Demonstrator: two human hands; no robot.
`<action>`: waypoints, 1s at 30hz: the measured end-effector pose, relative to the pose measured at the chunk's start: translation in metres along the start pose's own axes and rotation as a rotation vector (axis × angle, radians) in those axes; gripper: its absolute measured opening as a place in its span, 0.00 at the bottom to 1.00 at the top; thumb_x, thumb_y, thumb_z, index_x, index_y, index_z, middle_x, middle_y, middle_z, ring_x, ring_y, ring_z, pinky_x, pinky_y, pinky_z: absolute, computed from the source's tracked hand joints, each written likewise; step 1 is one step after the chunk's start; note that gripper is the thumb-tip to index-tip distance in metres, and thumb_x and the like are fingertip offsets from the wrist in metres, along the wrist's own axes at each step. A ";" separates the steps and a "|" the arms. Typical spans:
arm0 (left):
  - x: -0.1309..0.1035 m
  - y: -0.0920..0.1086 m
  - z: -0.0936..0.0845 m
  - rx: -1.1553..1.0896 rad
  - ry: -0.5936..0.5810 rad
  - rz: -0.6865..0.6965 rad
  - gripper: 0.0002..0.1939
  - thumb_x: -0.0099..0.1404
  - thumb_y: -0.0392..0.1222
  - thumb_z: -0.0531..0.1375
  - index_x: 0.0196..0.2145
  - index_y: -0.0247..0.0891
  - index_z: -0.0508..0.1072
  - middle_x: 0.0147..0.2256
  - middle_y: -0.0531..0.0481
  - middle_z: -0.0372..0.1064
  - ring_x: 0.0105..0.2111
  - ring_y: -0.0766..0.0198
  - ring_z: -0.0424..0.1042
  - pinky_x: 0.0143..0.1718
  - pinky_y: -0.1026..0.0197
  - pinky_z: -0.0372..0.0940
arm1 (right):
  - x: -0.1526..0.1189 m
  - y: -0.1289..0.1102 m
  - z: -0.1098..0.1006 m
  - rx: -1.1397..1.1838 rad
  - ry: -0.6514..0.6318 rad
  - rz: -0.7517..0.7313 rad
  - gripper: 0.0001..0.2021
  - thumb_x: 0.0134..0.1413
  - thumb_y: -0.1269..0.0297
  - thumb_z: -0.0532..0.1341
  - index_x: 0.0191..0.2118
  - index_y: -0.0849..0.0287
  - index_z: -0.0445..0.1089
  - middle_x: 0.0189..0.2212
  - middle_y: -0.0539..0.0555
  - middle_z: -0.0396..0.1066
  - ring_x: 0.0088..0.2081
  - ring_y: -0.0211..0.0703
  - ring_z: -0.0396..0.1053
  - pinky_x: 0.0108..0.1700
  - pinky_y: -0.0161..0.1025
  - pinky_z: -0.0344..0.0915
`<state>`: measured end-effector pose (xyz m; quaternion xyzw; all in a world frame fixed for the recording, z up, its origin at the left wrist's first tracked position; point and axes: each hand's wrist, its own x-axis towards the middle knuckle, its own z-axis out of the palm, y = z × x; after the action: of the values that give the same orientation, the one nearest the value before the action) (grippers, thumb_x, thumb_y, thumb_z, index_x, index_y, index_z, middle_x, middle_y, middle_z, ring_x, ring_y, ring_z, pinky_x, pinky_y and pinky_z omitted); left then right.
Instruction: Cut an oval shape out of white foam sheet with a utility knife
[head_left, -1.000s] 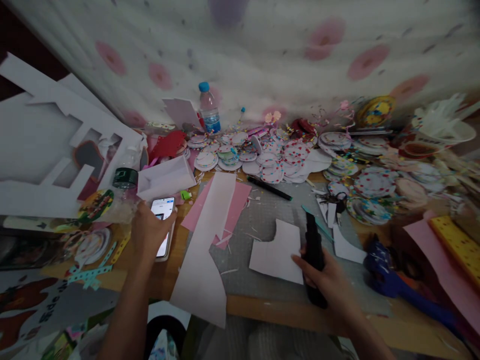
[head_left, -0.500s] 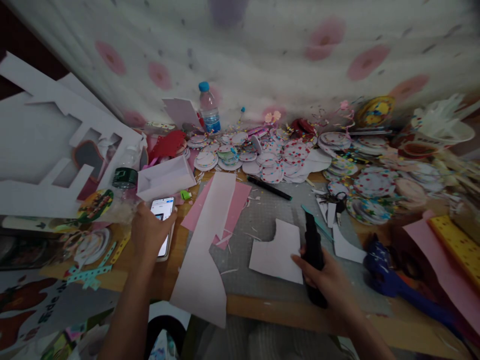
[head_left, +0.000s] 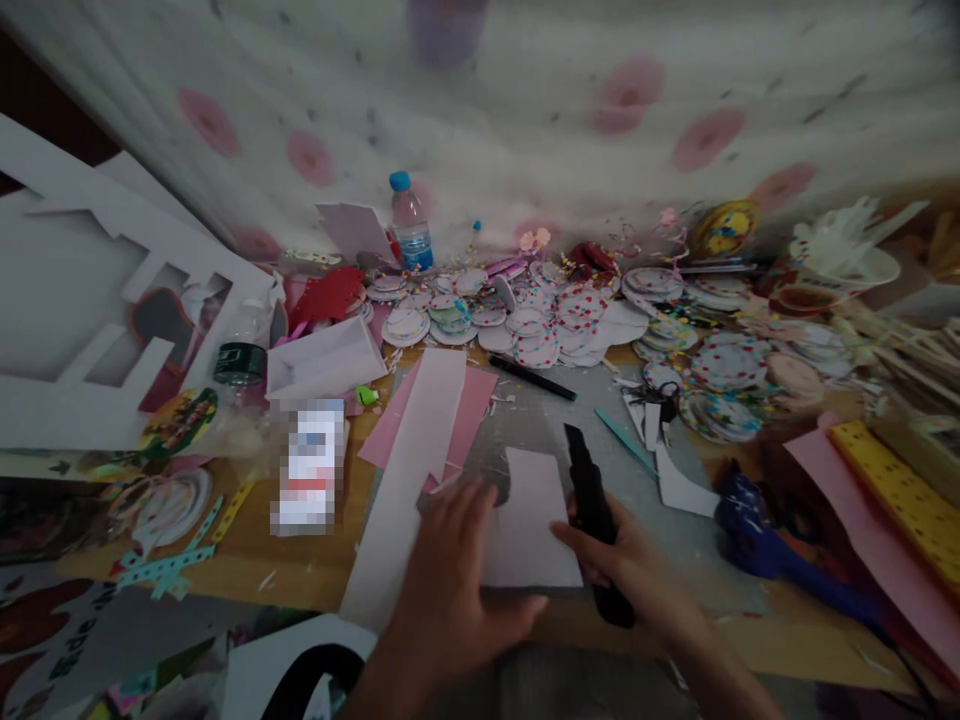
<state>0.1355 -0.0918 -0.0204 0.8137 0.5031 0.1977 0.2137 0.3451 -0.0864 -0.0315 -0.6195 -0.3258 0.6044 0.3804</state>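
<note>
My right hand (head_left: 611,550) is closed around a black utility knife (head_left: 589,490), its thumb resting at the right edge of a white card piece (head_left: 536,520). Over the left part of that card is my left hand (head_left: 457,570), fingers spread and slightly blurred; whether it touches the card I cannot tell. Left of it a long white card strip (head_left: 431,420) lies across a pink sheet (head_left: 480,395), its lower part partly behind my left hand. A phone (head_left: 311,470) with a blurred-out screen lies on the table at the left.
A grey cutting mat (head_left: 525,410) bears a black pen (head_left: 532,377) and card offcuts. Decorated paper discs (head_left: 540,310) pile up along the back beside a water bottle (head_left: 412,225). A blue glue gun (head_left: 757,530) lies right, an open white box (head_left: 326,360) left.
My left hand has let go of the phone and moved right, over the white card. My right hand still grips the knife. The view has shifted slightly.
</note>
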 end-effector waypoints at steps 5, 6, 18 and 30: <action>-0.009 0.009 0.027 -0.174 0.026 -0.131 0.49 0.52 0.37 0.65 0.65 0.44 0.43 0.55 0.34 0.61 0.54 0.41 0.64 0.52 0.35 0.63 | -0.014 -0.018 0.016 0.016 -0.174 0.011 0.20 0.47 0.46 0.66 0.34 0.56 0.61 0.18 0.40 0.53 0.17 0.30 0.49 0.18 0.30 0.46; -0.010 0.006 0.024 -0.221 0.040 -0.142 0.48 0.53 0.36 0.64 0.65 0.45 0.43 0.57 0.35 0.59 0.56 0.42 0.63 0.53 0.36 0.63 | -0.017 -0.021 0.016 0.010 -0.210 -0.013 0.20 0.50 0.44 0.63 0.33 0.56 0.61 0.17 0.40 0.53 0.17 0.30 0.49 0.19 0.31 0.46; -0.008 -0.011 -0.005 -0.353 0.084 -0.090 0.44 0.55 0.34 0.60 0.65 0.47 0.47 0.63 0.41 0.52 0.63 0.46 0.54 0.60 0.42 0.57 | -0.035 -0.034 -0.025 -0.800 -0.237 -0.588 0.12 0.63 0.55 0.53 0.45 0.53 0.69 0.33 0.54 0.75 0.33 0.44 0.73 0.32 0.37 0.65; 0.008 -0.012 -0.007 -0.266 -0.036 -0.042 0.47 0.51 0.39 0.64 0.66 0.47 0.49 0.59 0.39 0.59 0.57 0.43 0.62 0.58 0.40 0.58 | -0.040 -0.044 -0.039 -1.029 -0.285 -0.789 0.13 0.57 0.54 0.59 0.42 0.54 0.75 0.32 0.57 0.78 0.28 0.45 0.74 0.29 0.37 0.66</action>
<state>0.1267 -0.0786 -0.0199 0.7710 0.4855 0.2436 0.3326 0.3837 -0.1025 0.0259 -0.4703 -0.8225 0.2631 0.1821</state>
